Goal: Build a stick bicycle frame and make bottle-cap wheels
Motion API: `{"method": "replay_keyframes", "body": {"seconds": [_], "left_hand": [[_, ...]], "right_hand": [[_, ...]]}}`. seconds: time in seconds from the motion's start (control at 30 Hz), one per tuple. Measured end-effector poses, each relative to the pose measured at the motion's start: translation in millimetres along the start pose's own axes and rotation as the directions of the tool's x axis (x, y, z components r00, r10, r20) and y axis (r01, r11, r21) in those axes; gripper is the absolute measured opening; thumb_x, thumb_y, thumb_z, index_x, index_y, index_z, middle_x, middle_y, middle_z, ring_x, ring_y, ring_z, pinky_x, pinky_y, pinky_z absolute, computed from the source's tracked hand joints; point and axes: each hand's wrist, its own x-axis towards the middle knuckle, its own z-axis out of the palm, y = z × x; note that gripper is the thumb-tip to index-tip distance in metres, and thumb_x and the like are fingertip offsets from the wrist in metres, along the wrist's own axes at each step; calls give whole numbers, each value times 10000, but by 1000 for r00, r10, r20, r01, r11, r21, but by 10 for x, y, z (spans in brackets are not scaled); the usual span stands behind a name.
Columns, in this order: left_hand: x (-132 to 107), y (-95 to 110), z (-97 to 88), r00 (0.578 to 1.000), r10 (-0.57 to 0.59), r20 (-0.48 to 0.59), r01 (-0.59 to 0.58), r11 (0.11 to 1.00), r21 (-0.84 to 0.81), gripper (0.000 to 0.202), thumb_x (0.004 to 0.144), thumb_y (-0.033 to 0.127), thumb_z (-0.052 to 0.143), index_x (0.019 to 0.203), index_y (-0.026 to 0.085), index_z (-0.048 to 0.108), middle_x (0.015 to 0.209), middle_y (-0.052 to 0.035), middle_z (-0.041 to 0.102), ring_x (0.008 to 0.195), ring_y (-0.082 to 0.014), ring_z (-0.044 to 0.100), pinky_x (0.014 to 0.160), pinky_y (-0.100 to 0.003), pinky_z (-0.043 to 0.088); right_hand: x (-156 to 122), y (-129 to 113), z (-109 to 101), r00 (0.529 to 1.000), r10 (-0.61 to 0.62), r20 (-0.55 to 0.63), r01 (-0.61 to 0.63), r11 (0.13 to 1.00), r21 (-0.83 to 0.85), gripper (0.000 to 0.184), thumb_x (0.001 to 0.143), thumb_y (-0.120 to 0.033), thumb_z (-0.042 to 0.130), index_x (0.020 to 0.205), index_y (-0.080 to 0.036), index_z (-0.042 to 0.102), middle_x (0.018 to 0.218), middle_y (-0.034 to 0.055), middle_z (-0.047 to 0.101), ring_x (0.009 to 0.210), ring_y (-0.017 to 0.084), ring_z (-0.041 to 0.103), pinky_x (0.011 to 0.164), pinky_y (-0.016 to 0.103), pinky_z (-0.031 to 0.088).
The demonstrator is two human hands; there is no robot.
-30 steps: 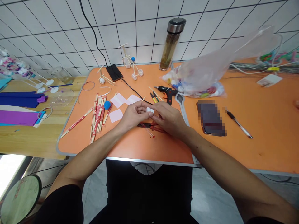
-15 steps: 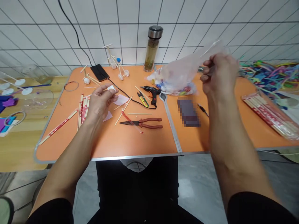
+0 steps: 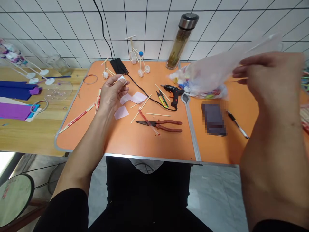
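Observation:
My left hand (image 3: 113,91) is above the left half of the orange table, pinching a small white piece (image 3: 122,80) between thumb and fingertips. Below it lie several pale pink paper pieces (image 3: 121,112). At the right, my right hand (image 3: 262,75) is raised with its fingers curled at the upper part of a clear plastic bag (image 3: 212,69). My thumb is hidden there. Colourful small items fill the bottom of the bag, which rests on the table. Long-nose pliers (image 3: 169,121), a glue gun (image 3: 174,93) and yellow thread snips (image 3: 162,99) lie between my hands.
A tea bottle (image 3: 182,40) stands by the tiled wall. Small stick models (image 3: 140,64) and a black power bank (image 3: 119,66) are at the back. A pixelated dark object (image 3: 213,118) and a pen (image 3: 238,125) lie at right. Wrapped chopsticks (image 3: 78,117) lie at left.
The view has turned left. My right hand has pulled further right and the bag is stretched with it. My left hand still pinches the white piece, and more pink paper shows below it.

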Motion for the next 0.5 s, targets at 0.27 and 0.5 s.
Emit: {"method": "replay_keyframes", "body": {"seconds": [0.27, 0.5], "left_hand": [[-130, -63, 136, 997, -48, 55, 47, 999, 22, 373, 762, 237, 978, 1043, 225, 733, 895, -14, 835, 642, -100, 730, 645, -230, 593], [-187, -71, 189, 991, -77, 112, 70, 996, 62, 363, 738, 201, 971, 1018, 213, 740, 890, -18, 836, 644, -100, 734, 628, -212, 596]], "right_hand": [[-271, -122, 620, 861, -124, 493, 193, 977, -90, 632, 994, -46, 718, 1614, -167, 718, 1336, 178, 852, 1145, 243, 836, 1009, 428, 594], [290, 202, 828, 862, 108, 496, 156, 873, -462, 597, 993, -81, 712, 1576, 38, 667, 1563, 351, 677, 1496, 345, 670, 1143, 435, 497]]}}
